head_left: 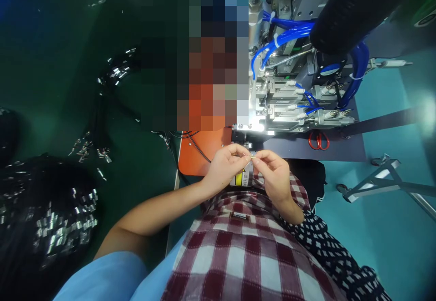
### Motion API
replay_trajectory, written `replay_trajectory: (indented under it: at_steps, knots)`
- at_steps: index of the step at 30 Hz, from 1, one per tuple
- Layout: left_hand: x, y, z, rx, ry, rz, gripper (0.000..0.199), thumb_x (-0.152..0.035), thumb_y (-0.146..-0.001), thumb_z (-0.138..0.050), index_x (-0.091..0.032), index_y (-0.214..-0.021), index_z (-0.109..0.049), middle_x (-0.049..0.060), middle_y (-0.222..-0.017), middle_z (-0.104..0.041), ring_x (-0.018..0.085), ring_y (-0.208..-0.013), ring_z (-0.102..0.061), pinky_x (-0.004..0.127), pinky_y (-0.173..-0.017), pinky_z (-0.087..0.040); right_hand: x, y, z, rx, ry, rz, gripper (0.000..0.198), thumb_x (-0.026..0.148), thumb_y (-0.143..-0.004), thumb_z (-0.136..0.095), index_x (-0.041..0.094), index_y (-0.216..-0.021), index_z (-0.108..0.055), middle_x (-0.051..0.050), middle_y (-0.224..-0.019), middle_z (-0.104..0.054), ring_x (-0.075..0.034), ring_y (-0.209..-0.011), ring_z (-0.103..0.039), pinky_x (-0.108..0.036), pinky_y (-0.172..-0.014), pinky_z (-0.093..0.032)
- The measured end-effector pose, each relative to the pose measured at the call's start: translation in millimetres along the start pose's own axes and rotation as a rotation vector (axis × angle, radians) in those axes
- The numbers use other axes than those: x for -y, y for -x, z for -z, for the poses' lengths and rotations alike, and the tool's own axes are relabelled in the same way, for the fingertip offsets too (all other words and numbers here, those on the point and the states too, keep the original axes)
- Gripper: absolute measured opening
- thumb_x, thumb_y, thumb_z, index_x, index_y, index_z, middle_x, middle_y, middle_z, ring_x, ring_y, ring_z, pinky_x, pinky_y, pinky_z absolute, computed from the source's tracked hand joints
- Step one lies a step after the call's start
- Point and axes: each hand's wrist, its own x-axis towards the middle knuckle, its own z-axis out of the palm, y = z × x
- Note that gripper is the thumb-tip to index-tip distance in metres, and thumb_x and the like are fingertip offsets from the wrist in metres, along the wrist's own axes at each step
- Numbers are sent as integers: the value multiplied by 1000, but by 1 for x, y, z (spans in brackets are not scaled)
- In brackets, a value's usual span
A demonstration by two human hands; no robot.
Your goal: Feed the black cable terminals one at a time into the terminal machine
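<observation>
My left hand (226, 167) and my right hand (275, 174) meet in front of my body, fingertips almost touching. Both pinch a thin, pale yellowish wire (252, 157) between thumb and forefinger. Most of the wire is covered by the fingers, and its ends cannot be made out. Just below the fingertips is a machine part with a yellow warning label (241, 178). The orange work surface (195, 158) lies beside and partly behind my left hand.
A machine with metal cylinders (286, 121) and blue air hoses (293, 33) stands ahead to the right. Red-handled scissors (319, 141) lie on its dark base. Black cable bundles with shiny ends (68, 214) lie on the left. A wheeled metal frame (374, 183) stands at right. A pixelated patch hides the upper middle.
</observation>
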Motion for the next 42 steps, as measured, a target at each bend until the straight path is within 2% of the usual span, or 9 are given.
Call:
replay_trajectory:
  at_steps: [6, 11, 16, 23, 25, 27, 31, 36, 42]
  knots:
    - [0, -1, 0, 10, 25, 19, 31, -38, -74, -77, -13, -81, -59, -9, -54, -41, 2, -42, -28, 18, -42, -19, 4, 6, -5, -56, 218, 171, 9, 23, -83, -68, 19, -76, -64, 1, -71, -61, -10, -55, -52, -25, -54, -44]
    - [0, -1, 2, 3, -1, 23, 29, -37, -76, -75, -13, -81, -60, -9, -53, -41, 3, -43, -30, 18, -43, -22, 5, 5, 1, -11, 157, 71, 8, 27, -83, -69, 19, -81, -66, 1, -71, -63, -10, -53, -53, -25, -53, -45]
    - [-1, -1, 2, 5, -21, 26, 27, -36, -78, -74, -13, -79, -59, -9, -53, -40, 3, -44, -30, 18, -44, -22, 6, 2, 7, -4, 303, 180, 14, 31, -84, -70, 21, -94, -71, -3, -84, -68, -14, -65, -59, -29, -61, -49]
    - [0, 1, 2, 30, -54, 18, 26, -35, -78, -74, -14, -79, -58, -8, -56, -45, 3, -44, -32, 18, -43, -22, 13, 1, 3, -26, 507, 346, 10, 25, -89, -65, 21, -79, -66, -2, -77, -63, -15, -67, -57, -30, -65, -48]
    - [4, 1, 4, 42, -66, -32, 24, -34, -80, -72, -15, -81, -58, -6, -61, -49, 3, -44, -34, 18, -42, -23, 12, 0, 4, -9, 465, 294, 11, 25, -89, -64, 20, -79, -64, -1, -76, -60, -13, -64, -54, -28, -62, -45]
    - [9, -1, 6, 38, -124, -138, 19, -31, -82, -70, -15, -83, -61, -4, -68, -54, 4, -48, -39, 19, -44, -27, 10, -1, 5, 34, 334, 157, 14, 28, -89, -64, 20, -78, -61, 2, -69, -56, -10, -55, -47, -25, -54, -40]
    - [10, -4, 10, 101, -328, -342, 9, -23, -85, -65, -15, -80, -65, 2, -78, -60, 11, -67, -52, 23, -61, -41, 7, 0, 8, 121, 136, -48, 20, 34, -87, -65, 19, -77, -58, 6, -60, -47, -7, -47, -37, -23, -45, -30]
    - [-2, -3, 16, 176, -609, -269, 8, -21, -89, -59, -16, -94, -62, 1, -82, -60, 12, -68, -52, 23, -61, -42, 9, -2, 13, 112, 190, -59, 22, 37, -85, -66, 19, -75, -58, 5, -61, -48, -8, -49, -39, -22, -46, -32]
    - [-5, -13, 37, 44, -1005, -568, 9, -13, -91, -54, -17, -93, -62, 3, -87, -59, 15, -81, -56, 25, -74, -47, 7, -28, 17, 42, 263, -50, 22, 37, -82, -68, 19, -72, -60, 4, -59, -50, -10, -51, -41, -23, -47, -34]
